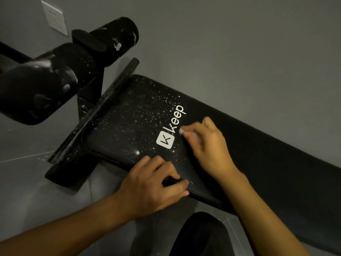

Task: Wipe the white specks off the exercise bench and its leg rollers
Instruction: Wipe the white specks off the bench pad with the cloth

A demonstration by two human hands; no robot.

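Note:
A black padded exercise bench (pixel 258 145) runs from the centre to the lower right, with a white "keep" logo (pixel 171 126). White specks (pixel 140 117) cover its ribbed end left of the logo. My right hand (pixel 208 145) lies on the pad beside the logo and pinches a small white wad (pixel 181 131), blurred. My left hand (pixel 153 187) grips the bench's near edge, fingers on top of the pad. Two black leg rollers (pixel 42 84) (pixel 114 39), upper left, carry white smears and specks.
A speckled black crossbar (pixel 96 111) and the frame post lie between the rollers and the pad. A grey wall stands behind, with a white socket plate (pixel 54 17) at upper left. Grey floor tiles lie below left. A dark rounded shape (pixel 201 237) sits at the bottom centre.

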